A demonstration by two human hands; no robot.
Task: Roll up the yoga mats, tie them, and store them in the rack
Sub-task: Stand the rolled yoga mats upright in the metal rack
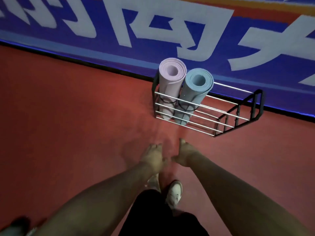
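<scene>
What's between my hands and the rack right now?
Only bare red floor separates the left hand and right hand from the rack, as the head view shows.

Two rolled mats: lilac mat, blue mat; one rack; two grips: left grip, right grip.

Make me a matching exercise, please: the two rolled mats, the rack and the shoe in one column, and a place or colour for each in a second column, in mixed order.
Column one
1. lilac mat
2. blue mat
3. rack
4. shoe

Column two
A. white, nearest the camera
B. upright at the left end of the rack
C. black frame with silver bars, beside the blue banner
D. upright, just right of the other mat

Pairs: 1-B, 2-D, 3-C, 4-A
</scene>
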